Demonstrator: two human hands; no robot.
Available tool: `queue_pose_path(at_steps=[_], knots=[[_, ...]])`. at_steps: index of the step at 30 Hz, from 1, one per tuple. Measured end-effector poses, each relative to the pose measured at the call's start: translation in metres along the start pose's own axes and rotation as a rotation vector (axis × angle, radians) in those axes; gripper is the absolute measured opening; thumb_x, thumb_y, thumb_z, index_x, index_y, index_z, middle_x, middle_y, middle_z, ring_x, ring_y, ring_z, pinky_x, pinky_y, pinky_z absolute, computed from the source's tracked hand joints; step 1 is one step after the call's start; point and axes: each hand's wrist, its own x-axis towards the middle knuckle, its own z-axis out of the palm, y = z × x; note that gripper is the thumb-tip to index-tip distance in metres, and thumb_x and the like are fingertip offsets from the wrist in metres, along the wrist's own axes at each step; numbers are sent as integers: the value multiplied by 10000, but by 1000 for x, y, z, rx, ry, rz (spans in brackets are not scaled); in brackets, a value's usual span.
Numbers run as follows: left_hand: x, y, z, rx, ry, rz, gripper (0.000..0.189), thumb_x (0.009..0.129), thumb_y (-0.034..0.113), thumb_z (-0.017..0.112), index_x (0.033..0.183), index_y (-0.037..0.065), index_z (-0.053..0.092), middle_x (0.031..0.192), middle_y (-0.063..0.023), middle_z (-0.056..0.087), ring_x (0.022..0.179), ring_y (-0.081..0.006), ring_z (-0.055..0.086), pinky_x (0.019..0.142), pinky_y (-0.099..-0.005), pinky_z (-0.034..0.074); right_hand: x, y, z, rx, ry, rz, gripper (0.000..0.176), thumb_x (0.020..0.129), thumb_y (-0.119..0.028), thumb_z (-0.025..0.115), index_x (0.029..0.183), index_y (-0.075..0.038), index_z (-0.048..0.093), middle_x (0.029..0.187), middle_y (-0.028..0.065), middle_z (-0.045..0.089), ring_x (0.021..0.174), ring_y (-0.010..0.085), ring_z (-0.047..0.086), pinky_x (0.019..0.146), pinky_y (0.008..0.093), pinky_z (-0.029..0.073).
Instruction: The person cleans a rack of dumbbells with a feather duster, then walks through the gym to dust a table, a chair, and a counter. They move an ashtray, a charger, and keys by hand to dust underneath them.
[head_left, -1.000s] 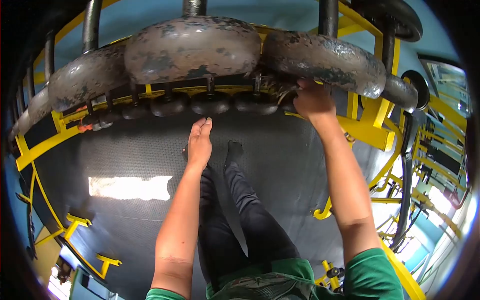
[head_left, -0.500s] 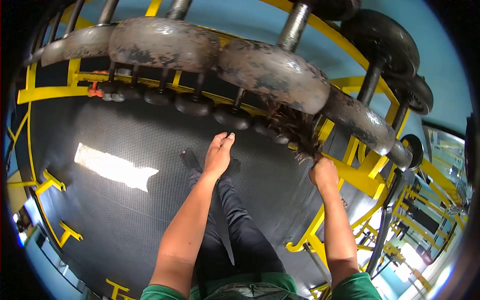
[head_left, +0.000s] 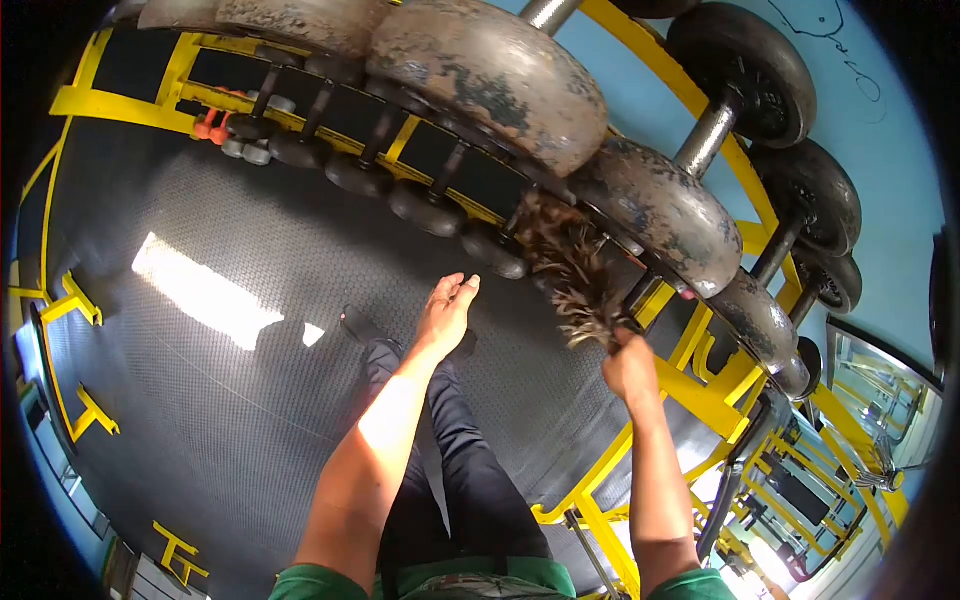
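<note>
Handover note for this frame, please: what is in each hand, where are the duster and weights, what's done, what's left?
Right hand: shut on the brown feather duster, feathers up among the worn grey round dumbbells on the yellow steel rack.
Left hand: open, flat, holding nothing, over the black rubber floor.
Done: cannot tell which weights are dusted.
Left: possibly the small black dumbbells on the lower shelf.

Gym weight room; shown by worn grey round-headed iron dumbbells ranked on a yellow steel two-tier rack; smaller black dumbbells on the lower tier; black studded rubber floor matting; yellow-framed exercise machines at far right; blue painted wall behind the rack.
</note>
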Motion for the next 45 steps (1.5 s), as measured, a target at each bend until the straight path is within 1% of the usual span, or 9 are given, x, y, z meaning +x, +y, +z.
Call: queue_pose_path(at_steps=[14, 19, 24, 26, 28, 33, 37, 39, 45], knots=[[6, 19, -76, -1, 52, -55, 684, 872, 541, 534, 1318, 26, 471, 1319, -214, 498, 1245, -320, 471, 1028, -391, 368, 19, -96, 2, -307, -183, -31, 301, 755, -80, 557, 1044, -95, 637, 980, 215, 653, 966, 399, 610, 849, 467, 496], [4, 25, -108, 17, 39, -69, 694, 869, 543, 546, 1324, 26, 464, 1315, -209, 501, 1240, -301, 478, 1013, -381, 385, -16, -113, -32, 10, 112, 16, 284, 780, -82, 553, 1053, -65, 631, 982, 240, 643, 944, 416, 609, 822, 479, 487], [8, 31, -130, -33, 44, -47, 694, 867, 542, 553, 1324, 28, 463, 1315, -210, 504, 1219, -292, 494, 1005, -374, 392, 10, -110, -20, -207, 170, 149, 332, 824, -178, 567, 1129, -51, 597, 991, 254, 640, 964, 420, 601, 820, 476, 492], [10, 41, -140, -29, 50, -44, 692, 866, 542, 555, 1328, 36, 462, 1312, -206, 509, 1214, -294, 500, 1007, -371, 391, 45, -107, 0, -367, 233, -98, 365, 840, -203, 545, 1151, -15, 580, 1067, 242, 628, 1031, 395, 586, 867, 458, 484], [8, 39, -153, -18, 53, -62, 689, 864, 541, 556, 1332, 44, 462, 1309, -202, 515, 1209, -295, 506, 1009, -367, 390, 65, -140, 9, -50, 159, -34, 405, 830, -192, 544, 1180, 12, 552, 1134, 225, 612, 1074, 380, 576, 911, 435, 471], [16, 20, -186, -74, 93, -24, 687, 872, 531, 548, 1329, 25, 463, 1328, -184, 508, 1227, -286, 495, 1019, -364, 382, 58, -170, -9, -259, 100, 261, 436, 829, -193, 549, 1235, -35, 529, 1262, 200, 553, 1092, 355, 581, 938, 402, 473], [13, 17, -206, -86, 133, -48, 688, 874, 526, 550, 1329, 18, 461, 1333, -182, 505, 1237, -287, 486, 1024, -359, 378, 42, -156, -14, -515, 170, 164, 404, 840, -198, 536, 1214, -47, 527, 1246, 199, 565, 1083, 348, 590, 904, 416, 492], [14, 14, -210, -218, 147, -38, 585, 881, 364, 641, 1283, -28, 475, 1314, -148, 508, 1246, -218, 453, 1037, -298, 343, 48, -164, -28, -420, 107, 332, 385, 850, -205, 506, 1195, -41, 550, 1218, 190, 585, 1079, 350, 589, 897, 417, 494], [16, 13, -216, -162, 104, -66, 696, 872, 531, 548, 1332, 16, 462, 1354, -180, 488, 1260, -283, 465, 1040, -358, 362, 67, -196, -8, -249, 162, 62, 387, 835, -183, 521, 1204, -79, 567, 1185, 186, 601, 1103, 359, 568, 912, 418, 472]])
